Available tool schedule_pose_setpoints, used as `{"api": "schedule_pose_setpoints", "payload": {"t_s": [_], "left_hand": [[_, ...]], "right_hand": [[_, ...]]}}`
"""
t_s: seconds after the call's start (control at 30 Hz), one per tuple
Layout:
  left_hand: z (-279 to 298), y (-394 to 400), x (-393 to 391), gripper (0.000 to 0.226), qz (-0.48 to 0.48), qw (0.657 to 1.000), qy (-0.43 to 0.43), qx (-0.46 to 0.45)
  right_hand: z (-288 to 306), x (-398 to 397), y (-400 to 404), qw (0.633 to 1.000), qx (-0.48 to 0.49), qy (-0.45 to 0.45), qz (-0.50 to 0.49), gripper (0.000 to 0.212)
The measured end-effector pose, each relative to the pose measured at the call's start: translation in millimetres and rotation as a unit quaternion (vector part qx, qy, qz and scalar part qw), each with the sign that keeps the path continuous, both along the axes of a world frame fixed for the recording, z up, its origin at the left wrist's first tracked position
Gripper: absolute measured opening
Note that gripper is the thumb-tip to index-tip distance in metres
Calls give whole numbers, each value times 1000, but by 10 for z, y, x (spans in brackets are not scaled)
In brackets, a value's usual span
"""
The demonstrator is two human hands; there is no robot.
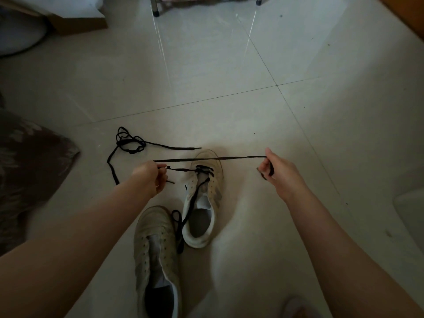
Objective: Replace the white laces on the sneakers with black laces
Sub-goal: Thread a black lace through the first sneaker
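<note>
Where the pale tiled floor [229, 72] spreads across the room, grout lines cross it and light streaks the far part. At the far left a cardboard box [78, 24] sits, its inside not visible from here, and a dark patterned cushion [29, 157] lies at the left edge. Metal furniture legs [156, 10] stand at the far middle.

Near the person, two worn white sneakers lie on the tiles. The near sneaker [156, 260] sits left of centre with its eyelets bare and its opening dark and hollow. The far sneaker [204, 198] lies just beyond it to the right, toe pointing away, and its opening holds nothing but the grey insole. A black lace [206, 159] is threaded through the farthest eyelets of this sneaker; part of it trails back over the tongue and curls down between the two sneakers.

The left hand [151, 177] has its fingers curled, pinching the lace just left of the far sneaker's toe. The right hand [278, 173] is well to the right, fingers curled round the lace's other stretch, which runs taut across above the toe between both hands.

A second black lace [128, 143] lies loose on the floor beyond the left hand, bunched in a tangle with one end stretching right and another trailing near.
</note>
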State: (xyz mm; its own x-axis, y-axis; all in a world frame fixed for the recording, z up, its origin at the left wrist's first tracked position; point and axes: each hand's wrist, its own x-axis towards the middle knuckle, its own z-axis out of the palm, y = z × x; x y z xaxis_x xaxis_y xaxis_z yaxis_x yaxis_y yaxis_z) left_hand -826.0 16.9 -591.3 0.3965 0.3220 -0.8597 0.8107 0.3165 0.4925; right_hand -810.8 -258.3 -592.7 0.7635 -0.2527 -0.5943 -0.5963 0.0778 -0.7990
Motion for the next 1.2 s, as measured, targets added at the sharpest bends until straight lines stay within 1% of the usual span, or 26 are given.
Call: {"api": "schedule_pose_setpoints", "payload": {"t_s": [0.07, 0.13, 0.17, 0.2, 0.23, 0.27, 0.3, 0.33, 0.37, 0.43, 0.47, 0.53, 0.57, 0.63, 0.67, 0.73, 0.83, 0.9, 0.97, 1.0, 1.03, 1.07, 1.1, 1.13, 1.17, 1.2], "left_hand": [[-28, 24, -4, 34, 38, 999, -1, -14], [-55, 37, 16, 33, 56, 998, -1, -22], [-80, 33, 23, 29, 21, 1000, -1, 21], [-54, -7, 21, 26, -51, 994, 9, 94], [-81, -49, -3, 28, -96, 977, 5, 191], [-14, -146, -66, 30, -129, 943, -74, 298], [78, -277, -169, 27, -162, 899, -203, 354], [188, -436, -275, 21, -208, 852, -323, 357], [266, -604, -350, 19, -284, 809, -391, 334], [295, -861, -445, 25, -407, 752, -424, 296], [278, -941, -435, 28, -437, 748, -406, 293], [228, -987, -378, 29, -453, 757, -377, 282], [216, -983, -357, 27, -463, 761, -370, 264], [167, -961, -364, 27, -501, 755, -366, 212], [145, -938, -371, 23, -516, 750, -365, 193], [112, -920, -419, 12, -529, 740, -371, 188], [59, -913, -461, 8, -483, 784, -360, 149], [80, -919, -449, 15, -475, 789, -371, 121], [105, -946, -431, 6, -477, 781, -390, 103], [105, -960, -435, 11, -473, 783, -391, 106], [92, -972, -441, 16, -469, 786, -388, 111], [85, -972, -447, 18, -464, 794, -375, 120], [71, -959, -447, 19, -452, 804, -362, 135], [65, -933, -433, 20, -434, 817, -348, 153], [49, -896, -399, 22, -412, 828, -339, 175], [39, -850, -355, 24, -394, 834, -335, 193]], "right_hand": [[0, -6, -42, 1000, -22, -7, 2, 35], [34, -20, -83, 999, 14, -4, 31, 34], [56, -21, -94, 996, 69, 3, 50, 32], [92, -19, -88, 988, 136, 16, 67, 30], [129, -19, -66, 976, 198, 33, 80, 28], [168, -23, -24, 963, 250, 51, 88, 26], [193, -26, 32, 949, 293, 67, 94, 26], [209, -31, 105, 935, 330, 80, 99, 25], [224, -39, 188, 922, 362, 90, 104, 24], [243, -18, 328, 902, 407, 100, 101, 26], [252, 3, 374, 897, 421, 100, 91, 28], [254, 50, 368, 884, 451, 109, 56, 27], [227, 76, 331, 864, 486, 124, 42, 22], [205, 82, 283, 785, 595, 169, 43, 11], [229, 64, 297, 760, 622, 182, 51, 7], [266, 48, 341, 754, 632, 174, 45, 8], [245, 75, 346, 767, 628, 131, 2, 12], [211, 50, 351, 748, 652, 126, -2, 10], [189, 4, 377, 722, 679, 132, 13, 7], [204, -18, 397, 716, 685, 132, 14, 6], [223, -26, 406, 720, 682, 129, 7, 4], [248, -20, 401, 750, 650, 123, 3, 12], [285, -14, 379, 806, 582, 104, 14, 24], [312, -12, 341, 875, 476, 78, 42, 33], [331, -30, 306, 937, 333, 54, 95, 37], [321, -57, 265, 969, 177, 36, 167, 36]]}}
